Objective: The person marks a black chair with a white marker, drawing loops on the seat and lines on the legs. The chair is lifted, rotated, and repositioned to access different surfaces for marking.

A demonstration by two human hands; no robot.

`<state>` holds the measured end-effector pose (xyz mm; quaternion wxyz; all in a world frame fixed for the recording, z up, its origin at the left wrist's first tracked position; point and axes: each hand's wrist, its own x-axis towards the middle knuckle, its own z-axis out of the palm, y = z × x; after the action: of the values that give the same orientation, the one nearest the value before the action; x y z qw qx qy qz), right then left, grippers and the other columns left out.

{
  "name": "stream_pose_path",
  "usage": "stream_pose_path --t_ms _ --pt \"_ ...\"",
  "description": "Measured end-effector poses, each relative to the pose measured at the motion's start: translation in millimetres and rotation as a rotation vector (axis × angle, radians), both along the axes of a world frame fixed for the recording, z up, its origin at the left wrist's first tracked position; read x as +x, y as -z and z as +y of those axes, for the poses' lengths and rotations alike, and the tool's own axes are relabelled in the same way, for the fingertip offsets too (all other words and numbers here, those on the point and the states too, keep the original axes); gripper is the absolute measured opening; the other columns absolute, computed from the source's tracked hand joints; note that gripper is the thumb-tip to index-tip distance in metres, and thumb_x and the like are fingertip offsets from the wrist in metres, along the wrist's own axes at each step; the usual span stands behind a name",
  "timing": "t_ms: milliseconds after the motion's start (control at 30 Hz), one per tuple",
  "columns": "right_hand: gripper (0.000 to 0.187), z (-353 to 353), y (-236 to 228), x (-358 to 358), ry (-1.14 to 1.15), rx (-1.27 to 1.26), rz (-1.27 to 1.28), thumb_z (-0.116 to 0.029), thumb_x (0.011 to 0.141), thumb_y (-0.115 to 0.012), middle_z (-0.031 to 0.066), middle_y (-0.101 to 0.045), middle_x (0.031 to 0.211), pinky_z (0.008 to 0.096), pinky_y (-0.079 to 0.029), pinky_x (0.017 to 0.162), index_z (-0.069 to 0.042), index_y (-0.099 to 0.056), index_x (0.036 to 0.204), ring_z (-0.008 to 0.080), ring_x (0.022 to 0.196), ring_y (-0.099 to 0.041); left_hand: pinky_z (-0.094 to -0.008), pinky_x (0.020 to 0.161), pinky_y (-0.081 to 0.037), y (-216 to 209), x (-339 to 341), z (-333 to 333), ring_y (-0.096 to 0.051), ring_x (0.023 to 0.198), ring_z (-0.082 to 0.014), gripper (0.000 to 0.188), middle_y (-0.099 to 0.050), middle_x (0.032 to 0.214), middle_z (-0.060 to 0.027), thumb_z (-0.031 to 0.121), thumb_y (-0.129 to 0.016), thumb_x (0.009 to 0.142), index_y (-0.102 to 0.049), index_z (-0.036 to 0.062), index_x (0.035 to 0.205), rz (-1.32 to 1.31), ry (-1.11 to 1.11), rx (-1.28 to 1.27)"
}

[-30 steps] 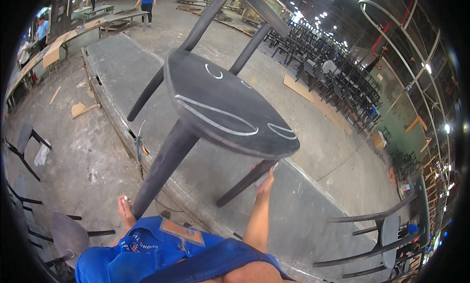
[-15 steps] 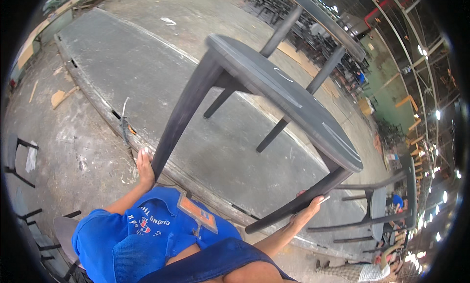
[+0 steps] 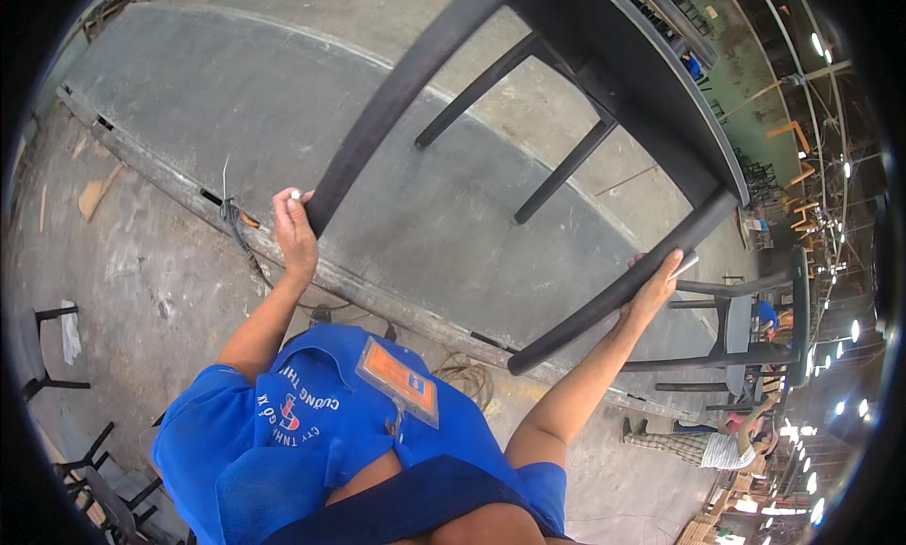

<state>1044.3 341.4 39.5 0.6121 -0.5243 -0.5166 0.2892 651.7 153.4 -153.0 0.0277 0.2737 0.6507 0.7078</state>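
The right hand (image 3: 651, 288) grips one leg (image 3: 593, 316) of the tilted black chair (image 3: 637, 78); the left hand (image 3: 296, 235), its hold unclear, could slip, twisting it.

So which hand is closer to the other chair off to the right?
Right. The right hand, gripping the held chair, is slightly left of the other chair; the left hand, at another leg, is much farther left.

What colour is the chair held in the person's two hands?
The chair is dark grey, almost black, best seen in the head view.
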Motion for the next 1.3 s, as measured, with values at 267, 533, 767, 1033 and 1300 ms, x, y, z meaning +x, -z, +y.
stream_pose_path --t_ms 267,533,767,1033,1300 --pt "0.032 10 -7 1 -0.062 -0.055 -0.050 -0.030 0.083 -0.069 0.0064 -0.056 0.067 0.0245 -0.045 0.049 -0.002 -0.055 0.089 0.0138 0.054 -0.055 -0.0301 0.083 -0.042 -2 -3 -9 -0.059 0.094 -0.0190 0.029 -0.056 0.096 -0.0108 0.027 -0.035 0.100 -0.045 0.0006 0.109 -0.037 0.104 0.026" --pt "0.029 3 -11 2 -0.213 -0.115 0.115 -0.021 0.079 -0.072 0.0087 -0.061 0.075 0.0260 -0.047 0.044 0.000 -0.057 0.091 0.0148 0.053 -0.059 -0.0324 0.083 -0.043 -14 -16 -6 -0.060 0.092 -0.0208 0.030 -0.061 0.095 -0.0141 0.025 -0.035 0.100 -0.047 -0.0014 0.107 0.009 0.076 -0.152" --pt "0.029 9 -14 0 -0.299 -0.134 0.163 -0.021 0.078 -0.073 0.0079 -0.061 0.072 0.0259 -0.046 0.043 0.001 -0.056 0.090 0.0137 0.051 -0.058 -0.0311 0.075 -0.047 38 -29 -31 -0.060 0.084 -0.0183 0.029 -0.057 0.087 -0.0107 0.024 -0.035 0.100 -0.045 -0.0016 0.107 0.113 0.039 -0.122" --pt "0.036 2 -15 2 -0.430 -0.240 0.236 -0.024 0.074 -0.074 0.0109 -0.064 0.084 0.0260 -0.048 0.049 0.003 -0.060 0.094 0.0168 0.061 -0.061 -0.0233 0.054 -0.044 64 90 19 -0.052 0.063 -0.0082 0.027 -0.055 0.073 -0.0006 0.030 -0.060 0.090 -0.060 0.0036 0.095 -0.477 0.424 -0.216" --pt "0.037 1 -15 11 -0.585 -0.328 0.225 -0.027 0.077 -0.070 0.0129 -0.064 0.092 0.0255 -0.050 0.057 0.002 -0.060 0.097 0.0172 0.067 -0.060 -0.0253 0.068 -0.054 -111 255 196 -0.062 0.077 -0.0117 0.022 -0.063 0.091 -0.0068 0.020 -0.064 0.087 -0.058 0.0034 0.101 -0.762 1.163 0.173"
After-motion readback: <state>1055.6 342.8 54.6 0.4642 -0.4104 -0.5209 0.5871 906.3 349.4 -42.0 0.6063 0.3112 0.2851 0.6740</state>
